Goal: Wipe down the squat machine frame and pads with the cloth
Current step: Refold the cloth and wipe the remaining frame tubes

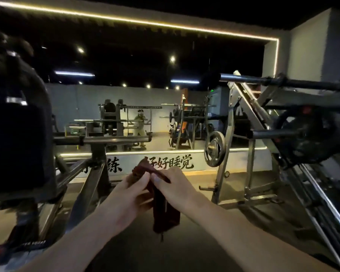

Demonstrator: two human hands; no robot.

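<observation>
Two hands pinch dark red cloth: left hand; right hand

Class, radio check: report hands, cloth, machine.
Left hand and right hand pinch red cloth mid-air. Black pad at left, untouched. Nothing between.

Bare left hand, bare right hand

Far side of a dim gym: a wall mirror, edged by a glowing light strip, reflects racks, barbells and a standing person. Black Chinese lettering runs along the white base below. A silver weight plate hangs nearby, above the brown floor.
</observation>
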